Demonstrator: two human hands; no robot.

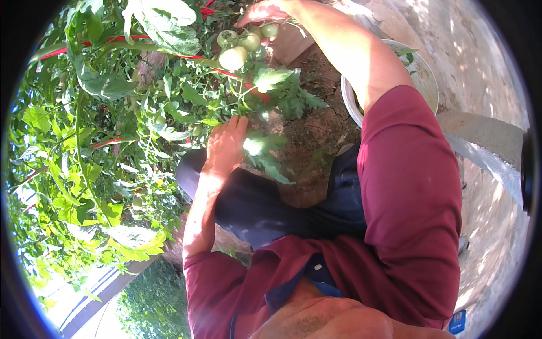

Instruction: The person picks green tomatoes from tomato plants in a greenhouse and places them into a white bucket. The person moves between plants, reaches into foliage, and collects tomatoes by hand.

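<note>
A cluster of pale green tomatoes [233, 58] hangs from a tomato stem [203, 62] tied along with red twine or ribbon [226, 73]. My right hand [266, 12] reaches in at the top edge, just behind the cluster. Its fingers are partly hidden by the fruit, so whether they grip any is unclear. Lower down, my left hand [228, 134] is among the leaves, back upward, its fingertips at a thin leafy shoot [240, 101]. The foliage hides what those fingers touch. A jagged tomato leaf [271, 163] hangs beside that hand.
Dense tomato plants [84, 156] fill the left side. A whitish bucket [428, 80] with some leaves stands beneath my right arm. Beyond it are a concrete ledge [482, 127] and a sunlit pale surface [487, 63]. Cracked brown soil [326, 123] lies before my knees.
</note>
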